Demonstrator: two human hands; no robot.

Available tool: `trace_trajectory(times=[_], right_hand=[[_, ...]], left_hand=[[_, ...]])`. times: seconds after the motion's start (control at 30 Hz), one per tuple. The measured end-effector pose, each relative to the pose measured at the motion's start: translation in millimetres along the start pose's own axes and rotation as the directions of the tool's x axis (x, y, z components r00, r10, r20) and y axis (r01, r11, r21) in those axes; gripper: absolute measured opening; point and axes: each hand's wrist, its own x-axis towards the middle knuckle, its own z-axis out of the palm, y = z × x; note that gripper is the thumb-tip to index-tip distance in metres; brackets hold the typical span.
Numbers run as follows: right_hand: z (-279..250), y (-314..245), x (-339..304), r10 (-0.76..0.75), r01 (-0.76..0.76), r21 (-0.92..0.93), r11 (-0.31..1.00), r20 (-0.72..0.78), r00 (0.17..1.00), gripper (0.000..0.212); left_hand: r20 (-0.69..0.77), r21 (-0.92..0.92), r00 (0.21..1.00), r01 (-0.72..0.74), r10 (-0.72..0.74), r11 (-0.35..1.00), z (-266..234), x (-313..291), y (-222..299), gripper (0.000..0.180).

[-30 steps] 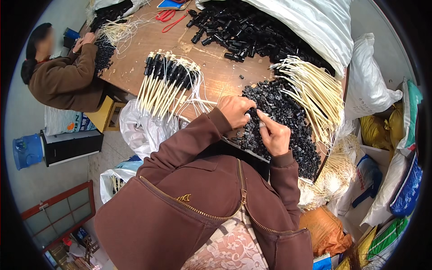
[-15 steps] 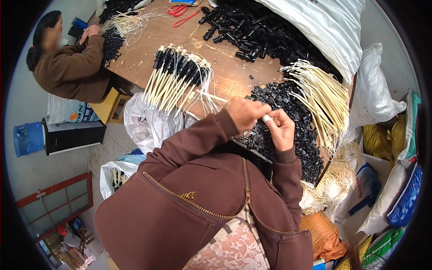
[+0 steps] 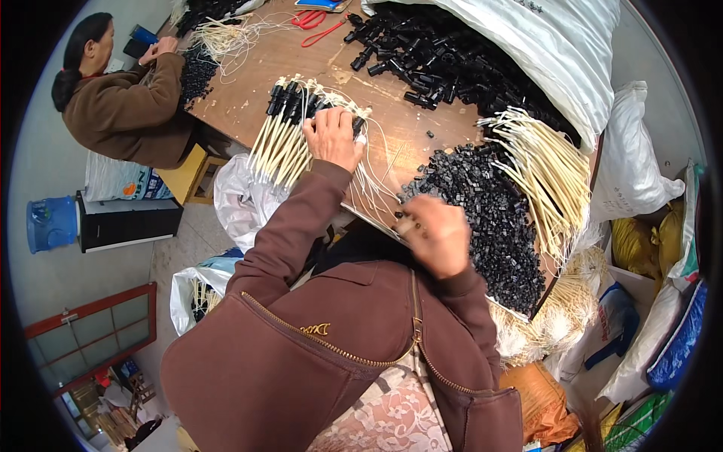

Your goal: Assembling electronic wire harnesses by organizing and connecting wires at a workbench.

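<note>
My left hand (image 3: 331, 138) is over the right part of a row of black cylindrical fittings (image 3: 285, 102) with cream tubes (image 3: 280, 149) attached. Its fingers are bent around a black fitting at the row's right end; the fingertips are mostly hidden. Thin white cords (image 3: 374, 192) trail from there toward the table's near edge. My right hand (image 3: 437, 235) is blurred by motion at the near left side of a heap of small black parts (image 3: 482, 218). Small dark specks show at its curled fingers, too smeared to make out.
A bundle of cream tubes (image 3: 553, 177) lies right of the heap. Larger black fittings (image 3: 437, 56) spill from a white sack (image 3: 546, 49) behind. Red-handled scissors (image 3: 309, 19) lie at the back. A co-worker (image 3: 124, 98) sits at the far left. Sacks (image 3: 640, 162) stand at right.
My hands were together over the heap's left side, fingers pinched near a cream tube. The left has moved left onto the row; the right has moved down and left.
</note>
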Motion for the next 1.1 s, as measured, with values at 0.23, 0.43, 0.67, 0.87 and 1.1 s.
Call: trace_trajectory(times=[0.23, 0.43, 0.67, 0.87, 1.1], right_hand=[[-50, 82, -26, 0.396, -0.482, -0.181, 0.857, -0.367, 0.842, 0.018], [-89, 143, -51, 0.509, -0.689, -0.525, 0.499, -0.466, 0.724, 0.013], [-92, 157, -50, 0.469, -0.728, -0.569, 0.383, -0.559, 0.684, 0.016], [-90, 147, -46, 0.208, -0.439, -0.675, 0.593, -0.398, 0.893, 0.013], [-47, 81, -17, 0.297, -0.359, -0.269, 0.894, -0.246, 0.923, 0.019]], left_hand=[[0.023, -0.404, 0.983, -0.16, 0.185, 0.901, 34, 34, 52, 0.034], [0.16, -0.372, 0.976, -0.08, 0.149, 0.925, 67, 67, 70, 0.02], [0.438, -0.42, 0.88, 0.022, 0.181, 0.907, 64, 60, 67, 0.018], [0.407, -0.542, 0.907, 0.142, 0.11, 0.829, 49, 43, 62, 0.024], [0.36, -0.635, 0.895, 0.03, 0.262, 0.772, 34, 29, 67, 0.033]])
